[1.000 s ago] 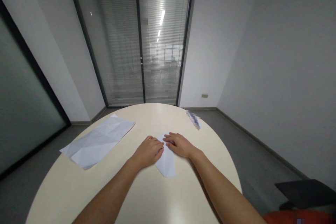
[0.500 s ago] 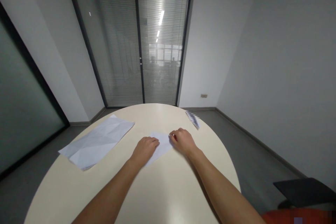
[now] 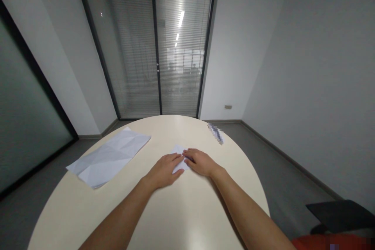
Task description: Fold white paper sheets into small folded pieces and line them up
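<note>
A small folded piece of white paper (image 3: 178, 167) lies on the round table under both hands, which cover much of it. My left hand (image 3: 165, 171) rests on its left side, fingers stretched forward and thumb spread away. From the right, my right hand (image 3: 202, 161) presses on the paper with extended fingers, its thumb a little apart from them. The fingertips of the two hands almost meet over the sheet. Its upper corner shows beyond the fingers.
Large creased white sheets (image 3: 113, 156) lie at the left of the cream round table (image 3: 172, 218). A narrow blurred item (image 3: 216, 133) sits near the far right edge. A black chair part (image 3: 341, 215) stands at lower right.
My right hand has moved left, from the paper's right edge onto its middle, and flattened. My left hand has shifted slightly right and spread its thumb. Less of the paper shows now.
</note>
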A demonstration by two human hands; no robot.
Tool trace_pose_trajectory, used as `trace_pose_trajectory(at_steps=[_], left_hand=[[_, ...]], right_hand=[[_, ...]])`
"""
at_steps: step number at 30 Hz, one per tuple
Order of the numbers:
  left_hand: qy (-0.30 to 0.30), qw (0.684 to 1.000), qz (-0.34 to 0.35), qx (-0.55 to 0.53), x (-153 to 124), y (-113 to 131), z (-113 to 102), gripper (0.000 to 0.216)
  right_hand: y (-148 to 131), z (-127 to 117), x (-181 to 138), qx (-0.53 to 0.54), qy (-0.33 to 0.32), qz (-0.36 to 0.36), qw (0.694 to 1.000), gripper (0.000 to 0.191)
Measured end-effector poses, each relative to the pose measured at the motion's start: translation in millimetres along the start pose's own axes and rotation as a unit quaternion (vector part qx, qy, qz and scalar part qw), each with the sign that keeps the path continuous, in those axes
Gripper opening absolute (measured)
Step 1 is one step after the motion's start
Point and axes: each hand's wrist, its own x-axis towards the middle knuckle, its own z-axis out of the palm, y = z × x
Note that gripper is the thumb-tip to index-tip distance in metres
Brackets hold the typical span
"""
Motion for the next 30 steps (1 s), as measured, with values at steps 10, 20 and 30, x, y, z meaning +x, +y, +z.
trace_pose_trajectory(at_steps=[10,20,30], left_hand=[[-0.019,0.998,0.057,-0.03,-2,-4,-2,0.045],[-0.023,0.996,0.074,-0.039,0,2,-9,0.036],[-0.012,0.996,0.073,-0.045,2,8,-10,0.034]], right_hand=[[-1,-10,-4,-0.006,-0.032,0.009,0.999,0.04],[-1,-3,2,0.057,-0.078,0.087,0.992,0.059],[2,9,28,0.049,-0.091,0.108,0.989,0.06]])
